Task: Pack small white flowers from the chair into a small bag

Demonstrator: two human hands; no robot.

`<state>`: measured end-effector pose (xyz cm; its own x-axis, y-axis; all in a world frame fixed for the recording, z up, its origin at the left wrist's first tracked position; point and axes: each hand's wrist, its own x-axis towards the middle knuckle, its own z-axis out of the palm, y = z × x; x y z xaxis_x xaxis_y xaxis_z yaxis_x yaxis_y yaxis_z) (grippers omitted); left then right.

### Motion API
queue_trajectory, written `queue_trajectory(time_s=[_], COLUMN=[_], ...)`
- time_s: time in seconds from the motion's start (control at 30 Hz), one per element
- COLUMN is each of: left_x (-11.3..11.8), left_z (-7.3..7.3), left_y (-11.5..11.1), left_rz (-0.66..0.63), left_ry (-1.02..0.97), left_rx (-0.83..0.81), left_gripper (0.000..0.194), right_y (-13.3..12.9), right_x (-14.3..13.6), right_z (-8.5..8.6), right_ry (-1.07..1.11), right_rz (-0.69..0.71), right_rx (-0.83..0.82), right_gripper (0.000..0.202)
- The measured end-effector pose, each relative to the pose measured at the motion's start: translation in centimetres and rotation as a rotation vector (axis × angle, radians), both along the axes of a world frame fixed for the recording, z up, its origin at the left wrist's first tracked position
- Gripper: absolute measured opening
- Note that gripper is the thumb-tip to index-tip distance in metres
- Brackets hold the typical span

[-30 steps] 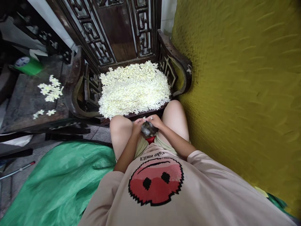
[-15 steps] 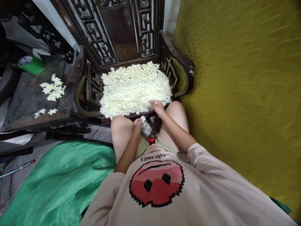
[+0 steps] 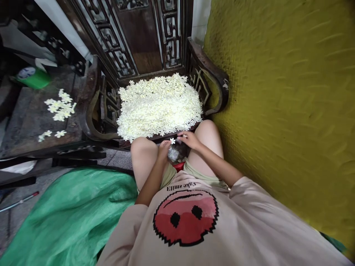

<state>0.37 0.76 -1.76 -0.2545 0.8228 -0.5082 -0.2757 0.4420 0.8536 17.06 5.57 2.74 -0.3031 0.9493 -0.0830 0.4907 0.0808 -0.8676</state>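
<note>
A single white flower [image 3: 172, 141] with pale petals shows at the fingertips of my left hand [image 3: 164, 147], which is closed in a pinch above my left thigh. Just right of that flower, my right hand [image 3: 190, 140] has its thumb and fingers drawn together. A small pale bit shows at its fingers, too small to make out. Both hands are close together between my knees, at the front edge of a dark wooden chair [image 3: 144, 72]. A thick heap of white flowers [image 3: 161, 107] covers the chair's seat, just beyond my hands.
On a wooden side table [image 3: 24, 122] at left lie several loose flowers [image 3: 61, 107] and a green roll [image 3: 34, 78]. A green plastic sheet [image 3: 83, 207] spreads on the floor at left. The yellow textured surface [image 3: 277, 111] stands close on the right. Curved armrests [image 3: 222, 87] flank the seat.
My right hand has drawn back from the front of the flower heap and come down beside my left hand. The left hand has shifted slightly right and still has its flower.
</note>
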Motion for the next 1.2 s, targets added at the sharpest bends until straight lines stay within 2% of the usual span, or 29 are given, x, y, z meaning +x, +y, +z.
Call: queue_trajectory(time_s=[0.07,0.17,0.4,0.63,0.77,0.93,1.2], left_x=[0.2,0.2,-0.3,0.0,-0.1,-0.1,-0.3], left_z=[0.1,0.1,0.7,1.0,0.9,0.8,1.0], left_y=[0.0,-0.2,-0.5,-0.3,-0.4,-0.3,-0.2], left_rz=[-0.021,-0.039,-0.101,-0.138,-0.136,-0.103,-0.111], left_ry=[-0.014,-0.04,-0.08,-0.146,-0.094,-0.105,-0.262], left_rx=[0.009,0.006,-0.061,-0.149,-0.093,-0.02,-0.016], left_gripper=[0.018,0.018,0.021,0.015,0.015,0.02,0.033], right_y=[-2.8,-4.2,-3.3,-3.4,-3.2,-3.0,-2.6], right_x=[0.2,-0.5,-2.8,-2.6,-2.6,-2.6,-2.9], right_z=[-0.5,-0.7,-1.2,-1.8,-2.1,-2.3,-2.5], right_ry=[0.008,0.006,-0.044,-0.007,-0.008,0.023,0.304], right_rz=[0.045,0.024,0.006,-0.05,-0.06,-0.061,-0.023], right_rx=[-0.033,-0.03,0.042,0.069,0.075,0.036,-0.156], right_gripper=[0.03,0.029,0.019,0.017,0.016,0.017,0.024])
